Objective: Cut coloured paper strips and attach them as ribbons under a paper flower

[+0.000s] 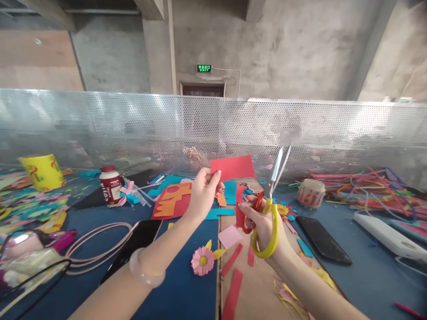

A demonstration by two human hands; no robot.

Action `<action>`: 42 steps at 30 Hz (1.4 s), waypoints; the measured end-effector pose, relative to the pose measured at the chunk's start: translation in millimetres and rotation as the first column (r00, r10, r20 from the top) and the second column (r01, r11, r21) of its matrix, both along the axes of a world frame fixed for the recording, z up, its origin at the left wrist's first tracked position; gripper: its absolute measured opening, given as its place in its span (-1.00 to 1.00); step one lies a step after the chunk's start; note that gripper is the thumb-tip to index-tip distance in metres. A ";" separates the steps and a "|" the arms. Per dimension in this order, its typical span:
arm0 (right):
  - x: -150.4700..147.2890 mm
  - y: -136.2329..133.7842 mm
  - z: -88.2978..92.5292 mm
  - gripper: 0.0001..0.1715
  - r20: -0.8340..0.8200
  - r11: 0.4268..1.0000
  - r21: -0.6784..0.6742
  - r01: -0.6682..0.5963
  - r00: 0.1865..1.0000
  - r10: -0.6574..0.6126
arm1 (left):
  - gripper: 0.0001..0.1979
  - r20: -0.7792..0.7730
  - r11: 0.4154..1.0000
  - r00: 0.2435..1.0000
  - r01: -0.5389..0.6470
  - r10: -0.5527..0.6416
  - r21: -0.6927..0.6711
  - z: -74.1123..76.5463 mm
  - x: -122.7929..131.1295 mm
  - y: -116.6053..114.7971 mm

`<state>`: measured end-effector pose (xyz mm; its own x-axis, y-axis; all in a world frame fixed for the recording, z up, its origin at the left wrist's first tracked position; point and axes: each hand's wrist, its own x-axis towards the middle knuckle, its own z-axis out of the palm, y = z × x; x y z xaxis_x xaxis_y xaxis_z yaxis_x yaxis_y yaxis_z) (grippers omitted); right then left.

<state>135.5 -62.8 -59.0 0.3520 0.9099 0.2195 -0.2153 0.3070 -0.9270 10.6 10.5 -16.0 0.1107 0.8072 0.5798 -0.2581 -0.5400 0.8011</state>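
My left hand (205, 191) is closed, pinching a rectangular piece of red paper (232, 167) at its left end, raised above the table. In my right hand (265, 226) is a pair of scissors (272, 222) with a yellow loop and an orange-red part by the fingers. Its blades point up, slightly apart, to the right of the red paper and not touching it. A narrow red paper strip (239, 206) shows at my right thumb; whether it is gripped there I cannot tell. Below the hands lie a pink paper flower (203, 261) and a pink paper square (230, 237).
Red offcuts (232, 293) lie on a brown board (248, 298). Phones (323, 240) lie on both sides. At left stand a red-capped bottle (110, 186) and a yellow roll (42, 172); at right are a tape roll (311, 194) and a white power strip (390, 235). A perforated metal screen (150, 133) rises behind.
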 end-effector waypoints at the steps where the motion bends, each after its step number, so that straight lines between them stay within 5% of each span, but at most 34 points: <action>1: 1.6 2.0 -2.6 -0.48 -0.027 1.000 -0.017 -0.007 1.000 0.006 | -0.75 0.026 1.000 0.999 -0.019 0.019 -0.008 0.0 -1.0 4.2; 5: 9.1 8.7 -13.7 -0.39 -0.124 0.997 -0.062 -0.043 0.992 0.035 | -0.77 -0.133 0.985 0.984 -0.134 0.120 -0.106 -10.5 -12.0 29.8; 10: 16.5 13.1 -22.7 -0.38 -0.161 0.989 -0.133 -0.057 0.986 0.036 | -0.80 -0.490 0.940 0.869 -0.220 0.067 -0.261 -51.4 -37.5 60.0; 13: 18.4 14.3 -25.5 -0.40 -0.140 0.981 -0.184 -0.059 0.990 0.034 | -0.73 -0.602 0.940 0.797 -0.237 0.044 -0.245 -65.8 -50.1 65.6; 16: 19.1 15.3 -28.3 -0.45 -0.108 0.977 -0.206 -0.061 0.993 0.039 | -0.73 -0.633 0.953 0.764 -0.268 0.122 -0.140 -60.4 -48.9 57.8; 18: 18.5 15.8 -30.4 -0.50 -0.062 0.976 -0.213 -0.053 0.997 0.040 | -0.77 -0.648 0.978 0.753 -0.199 0.111 -0.064 -51.5 -38.7 44.9; 22: 13.5 14.0 -33.8 -0.61 0.060 0.974 -0.218 -0.054 0.996 0.069 | -0.75 -0.635 0.966 0.729 0.167 -0.256 -0.198 -43.9 -8.5 15.9; 26: 8.2 7.8 -32.6 -0.62 0.199 0.973 -0.216 -0.076 0.973 0.120 | -0.81 -0.536 0.957 0.793 0.215 -0.289 -0.198 -45.2 0.1 5.7; 29: 9.1 5.0 -29.8 -0.56 0.266 0.976 -0.217 -0.025 0.960 0.084 | -0.81 -0.568 0.975 0.795 0.127 -0.211 -0.185 -38.0 -24.3 1.8; 32: 13.5 7.0 -28.1 -0.52 0.251 0.977 -0.214 0.017 0.967 0.038 | -0.81 -0.723 0.948 0.627 0.081 -0.290 -0.309 -33.7 -67.9 -9.4; 34: 16.3 10.0 -28.0 -0.50 0.197 0.976 -0.217 0.035 0.980 0.009 | -0.79 -0.766 0.912 0.538 0.012 -0.351 -0.410 -39.6 -97.3 -19.1; 38: 19.2 15.0 -31.5 -0.50 0.104 0.973 -0.229 0.025 0.995 -0.001 | -0.75 -0.791 0.862 0.488 -0.139 -0.369 -0.488 -65.1 -136.6 -33.2; 42: 20.5 18.6 -37.5 -0.52 0.088 0.976 -0.216 0.015 0.996 0.004 | -0.75 -0.908 0.928 0.376 -0.239 -0.183 -0.287 -72.8 -145.5 -39.5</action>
